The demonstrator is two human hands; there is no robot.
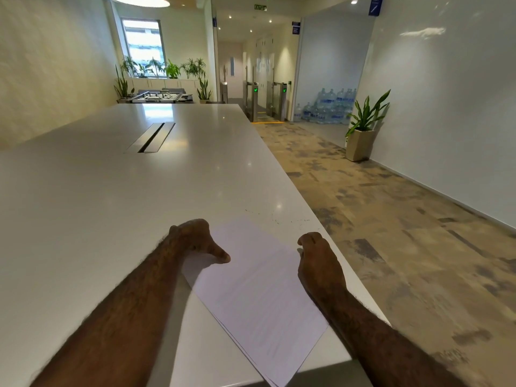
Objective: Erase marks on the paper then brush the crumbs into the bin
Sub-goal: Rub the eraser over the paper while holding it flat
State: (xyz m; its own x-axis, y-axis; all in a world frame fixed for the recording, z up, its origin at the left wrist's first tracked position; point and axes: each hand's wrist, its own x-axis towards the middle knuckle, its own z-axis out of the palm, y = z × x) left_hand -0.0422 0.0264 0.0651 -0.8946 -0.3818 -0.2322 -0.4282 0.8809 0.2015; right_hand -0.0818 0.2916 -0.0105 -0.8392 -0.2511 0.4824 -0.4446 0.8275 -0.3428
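Paper [259, 291] lies in front of you on the near right part of the white table [97, 196], turned at an angle so one corner pokes past the table's near edge. It looks like a thin stack, with a second sheet's edge showing along the lower left side. Faint lines of print run across it, too blurred to read.

Your left hand [195, 237] rests at the paper's far left corner, thumb stretched out and pressing down on the sheet, while the other fingers curl under, away from the camera. Your right hand [318, 261] sits on the paper's right edge, close to the table's side; its fingers are curled in and turned away from the camera, so you cannot tell whether they pinch anything.

Just beyond the paper, dark crumbs [279, 219] lie scattered on the tabletop near the right edge.

Farther up the table a cable slot [152, 136] is set into the surface. To your right runs mottled carpet [391, 233], with a potted plant [364, 127] against the wall and water bottles [326, 107] piled behind it.
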